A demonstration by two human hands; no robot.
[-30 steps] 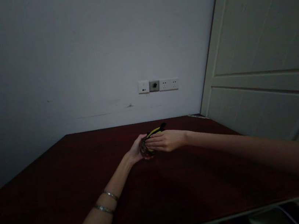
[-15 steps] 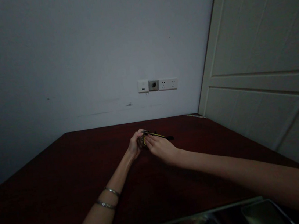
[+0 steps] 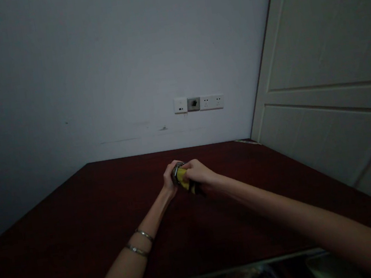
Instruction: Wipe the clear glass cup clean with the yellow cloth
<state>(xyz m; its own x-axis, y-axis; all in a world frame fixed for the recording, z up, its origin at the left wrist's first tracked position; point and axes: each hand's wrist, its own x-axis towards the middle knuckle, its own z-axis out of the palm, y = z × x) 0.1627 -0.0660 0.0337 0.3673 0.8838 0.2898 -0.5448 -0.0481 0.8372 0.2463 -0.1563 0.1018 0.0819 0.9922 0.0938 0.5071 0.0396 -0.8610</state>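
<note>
My left hand [image 3: 169, 177] is closed around a small dark, shiny round thing [image 3: 175, 172] with a metallic-looking edge; its kind is too small and dim to make out. Against its right side lies a soft-looking yellow-and-black piece [image 3: 182, 177]. My right hand [image 3: 200, 172] pinches that piece, fingers bent and thumb toward the left hand. The black end of the piece hangs below the right fingers. Both hands are close together just above the dark red tabletop [image 3: 112, 204], and they hide part of what they hold.
Beyond the table is a pale wall with a row of sockets [image 3: 211, 102]. A white panelled door [image 3: 325, 128] stands along the right side. Below the table's near edge [image 3: 231, 270] is an open space with several items, blurred and dark.
My right hand has turned and risen slightly, and more of the yellow piece shows. Its black end, earlier pointing right, now hangs down. My left hand keeps its hold. The view has shifted slightly.
</note>
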